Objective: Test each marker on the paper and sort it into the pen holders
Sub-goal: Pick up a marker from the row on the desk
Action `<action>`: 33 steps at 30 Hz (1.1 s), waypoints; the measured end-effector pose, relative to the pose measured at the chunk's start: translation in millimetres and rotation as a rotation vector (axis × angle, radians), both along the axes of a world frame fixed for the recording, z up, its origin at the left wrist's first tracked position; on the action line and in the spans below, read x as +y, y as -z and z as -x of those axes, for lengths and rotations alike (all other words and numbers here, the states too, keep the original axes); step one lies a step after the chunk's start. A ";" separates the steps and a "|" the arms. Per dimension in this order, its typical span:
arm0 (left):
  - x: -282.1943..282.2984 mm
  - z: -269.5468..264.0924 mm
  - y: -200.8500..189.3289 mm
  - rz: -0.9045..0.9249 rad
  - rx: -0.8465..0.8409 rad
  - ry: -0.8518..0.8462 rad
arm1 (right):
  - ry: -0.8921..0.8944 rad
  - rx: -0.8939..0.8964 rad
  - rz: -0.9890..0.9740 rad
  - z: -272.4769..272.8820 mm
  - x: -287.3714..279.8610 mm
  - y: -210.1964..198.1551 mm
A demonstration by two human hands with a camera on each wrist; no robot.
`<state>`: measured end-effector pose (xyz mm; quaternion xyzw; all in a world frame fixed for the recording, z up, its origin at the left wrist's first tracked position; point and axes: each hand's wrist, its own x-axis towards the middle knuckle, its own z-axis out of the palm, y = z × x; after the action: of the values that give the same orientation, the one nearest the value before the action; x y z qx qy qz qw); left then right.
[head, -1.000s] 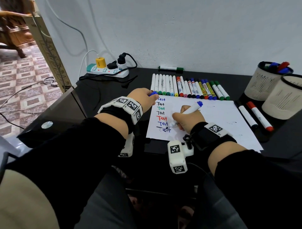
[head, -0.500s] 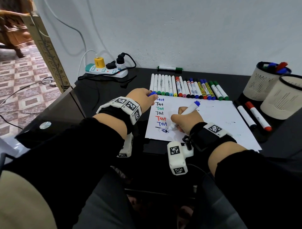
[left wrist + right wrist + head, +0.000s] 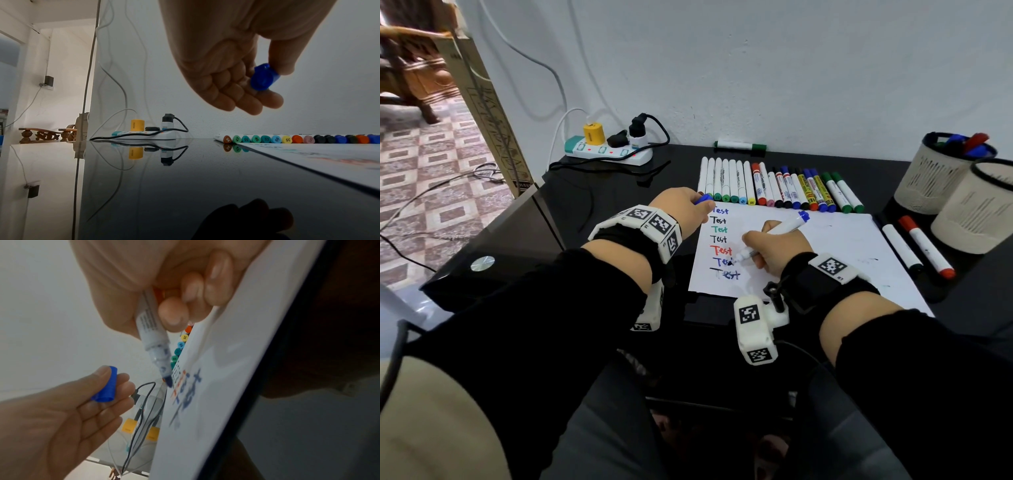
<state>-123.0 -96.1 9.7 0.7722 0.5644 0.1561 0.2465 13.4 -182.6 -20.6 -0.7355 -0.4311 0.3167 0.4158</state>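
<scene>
My right hand (image 3: pixel 774 247) grips an uncapped blue marker (image 3: pixel 774 236), its tip just above the lower "Test" lines on the white paper (image 3: pixel 835 246). In the right wrist view the blue marker (image 3: pixel 153 337) tip hovers by the blue writing on the paper (image 3: pixel 216 386). My left hand (image 3: pixel 685 209) hovers at the paper's top left corner and pinches the blue cap (image 3: pixel 264 79) between thumb and fingers; the cap (image 3: pixel 106 384) also shows in the right wrist view. A row of markers (image 3: pixel 777 186) lies beyond the paper. Two pen holders (image 3: pixel 935 174) (image 3: pixel 979 212) stand at the right.
Two capped markers (image 3: pixel 914 246) lie right of the paper, by the holders. A green marker (image 3: pixel 739 145) lies against the wall. A power strip (image 3: pixel 609 152) with plugs and cables sits at the back left of the black table (image 3: pixel 602 205). The table's left edge borders a tiled floor.
The right hand has lifted the marker tip slightly up and right from the bottom "Test" line, which now shows fully written. The left hand keeps its place with the cap.
</scene>
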 end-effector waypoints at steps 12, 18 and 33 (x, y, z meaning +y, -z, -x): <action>-0.3 1.1 -0.2 -0.010 -0.005 0.011 | -0.130 -0.022 0.059 11.4 3.8 -3.6; -1.0 0.9 -0.8 0.007 -0.029 0.012 | -0.181 -0.055 0.087 13.2 1.9 -4.2; -1.3 0.0 -0.8 0.003 -0.005 0.000 | -0.150 -0.062 0.113 15.5 4.9 -5.4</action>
<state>-123.0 -97.4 10.5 0.7714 0.5640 0.1571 0.2493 -2.1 -177.7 -15.2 -0.7329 -0.4789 0.3479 0.3354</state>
